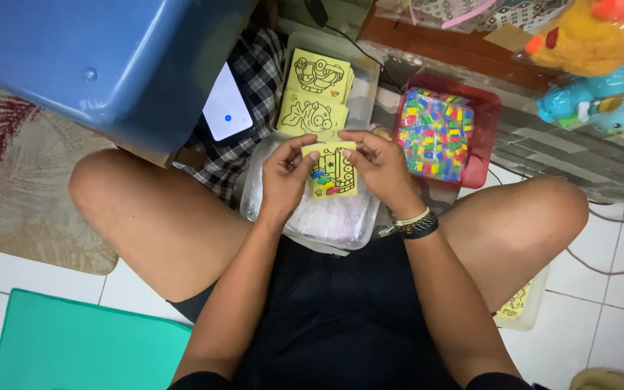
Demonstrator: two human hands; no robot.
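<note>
Above the lap, left hand [283,173] and right hand [380,170] pinch one yellow picture card [332,172] by its edges, over a clear tub [312,217]. Two more cards [315,94] beyond; one red tray [489,123]. White tile floor [615,303].

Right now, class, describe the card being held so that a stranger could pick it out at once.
Find the clear plastic tray between the seated person's knees. Above it, both hands hold a small yellow card. Unlike the plain outlined yellow cards behind it, it is partly coloured in.
</note>
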